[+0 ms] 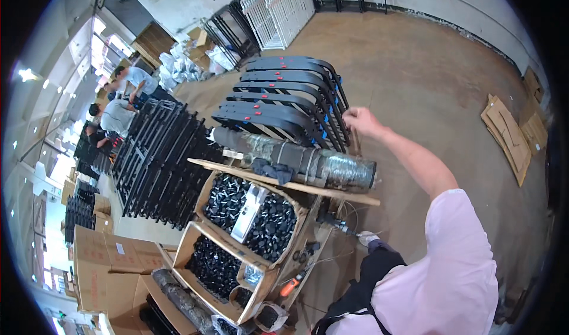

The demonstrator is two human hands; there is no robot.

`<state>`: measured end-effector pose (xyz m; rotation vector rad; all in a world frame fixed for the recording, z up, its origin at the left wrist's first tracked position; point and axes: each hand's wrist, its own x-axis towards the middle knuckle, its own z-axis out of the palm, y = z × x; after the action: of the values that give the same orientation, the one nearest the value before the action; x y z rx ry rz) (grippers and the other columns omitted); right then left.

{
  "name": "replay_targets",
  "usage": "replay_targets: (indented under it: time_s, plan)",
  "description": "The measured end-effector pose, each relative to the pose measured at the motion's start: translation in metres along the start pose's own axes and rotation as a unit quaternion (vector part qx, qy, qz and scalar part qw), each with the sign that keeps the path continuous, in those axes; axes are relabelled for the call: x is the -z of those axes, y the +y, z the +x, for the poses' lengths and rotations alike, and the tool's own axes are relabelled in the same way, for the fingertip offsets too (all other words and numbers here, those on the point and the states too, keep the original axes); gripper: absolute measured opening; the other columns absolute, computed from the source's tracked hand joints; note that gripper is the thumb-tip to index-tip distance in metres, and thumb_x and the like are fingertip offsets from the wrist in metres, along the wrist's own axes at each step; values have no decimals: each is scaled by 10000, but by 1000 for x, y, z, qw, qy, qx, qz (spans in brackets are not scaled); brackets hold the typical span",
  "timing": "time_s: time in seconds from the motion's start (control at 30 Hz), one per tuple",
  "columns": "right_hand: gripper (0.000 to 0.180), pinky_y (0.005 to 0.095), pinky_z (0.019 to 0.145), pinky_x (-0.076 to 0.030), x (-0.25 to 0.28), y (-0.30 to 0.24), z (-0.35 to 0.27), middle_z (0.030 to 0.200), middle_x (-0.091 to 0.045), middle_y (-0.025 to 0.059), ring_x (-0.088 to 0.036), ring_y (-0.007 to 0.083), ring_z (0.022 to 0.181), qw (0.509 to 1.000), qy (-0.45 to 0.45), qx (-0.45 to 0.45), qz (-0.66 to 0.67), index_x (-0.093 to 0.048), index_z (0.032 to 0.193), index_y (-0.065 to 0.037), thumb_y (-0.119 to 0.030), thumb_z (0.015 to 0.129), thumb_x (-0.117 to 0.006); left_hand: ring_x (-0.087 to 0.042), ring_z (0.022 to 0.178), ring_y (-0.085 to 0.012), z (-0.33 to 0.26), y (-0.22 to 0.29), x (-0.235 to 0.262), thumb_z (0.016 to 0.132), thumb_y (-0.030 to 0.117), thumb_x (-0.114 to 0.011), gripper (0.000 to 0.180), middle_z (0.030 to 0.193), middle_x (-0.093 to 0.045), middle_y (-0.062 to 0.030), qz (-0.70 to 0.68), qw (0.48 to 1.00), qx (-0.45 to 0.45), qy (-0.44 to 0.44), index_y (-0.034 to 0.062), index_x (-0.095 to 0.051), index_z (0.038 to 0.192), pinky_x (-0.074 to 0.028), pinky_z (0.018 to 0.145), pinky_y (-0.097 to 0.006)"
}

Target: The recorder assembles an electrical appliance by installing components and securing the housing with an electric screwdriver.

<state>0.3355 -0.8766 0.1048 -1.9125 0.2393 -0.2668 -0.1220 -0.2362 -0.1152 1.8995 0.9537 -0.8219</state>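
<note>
My right arm reaches forward from a pale pink sleeve. At its end, my right hand [363, 121] is closed, fingers curled, beside the right edge of a row of black tubular frames [278, 98]. What the fingers hold, if anything, is too small to make out. These frames stand upright one behind another, with rounded corners, red spots on top and blue bits down the side. My left hand does not show. In front of the frames lies a long dark roll wrapped in clear film [296, 160], beside a wooden plank [284, 184].
Below the plank, wooden-edged bins hold small black parts [269, 231]. A screwdriver with an orange handle [290, 287] lies beside them. At left are stacked black frames [160, 163], an open cardboard box [115, 264] and several people working. White racks [278, 15] stand behind; flattened cardboard [507, 136] lies right.
</note>
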Motion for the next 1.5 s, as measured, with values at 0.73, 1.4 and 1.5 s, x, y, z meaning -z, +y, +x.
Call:
replay_targets:
  time_s: [0.73,1.4,1.5]
  plan:
    - [546,419,1100,-464,21,37,447,1370,-697,185,-638,311,1284,984,-107,-97,-102,-709,1335,-18,-440,992,-658,-663,867,-176,-173,-66,-89,1069,478,-591,490,1047,-732,-61,-152,951,256,80,53,-664,1300,-558,751,-357]
    - [544,427,888,-521,176,103,292,1034,-759,185,-698,268,989,983,132,-5,-129,-714,1207,53,-448,1048,-574,-717,1080,-330,-95,299,-100,1060,305,-592,340,1175,-735,-209,161,966,-194,62,5,-738,1130,-550,927,-420]
    - [477,370,751,-486,187,94,206,815,-646,68,-594,182,794,984,161,-78,-21,-712,1015,29,-431,1051,-591,-695,968,-211,-105,481,-163,1053,203,-637,272,1074,-730,-125,-3,914,-405,-33,-12,-698,1208,-544,882,-327]
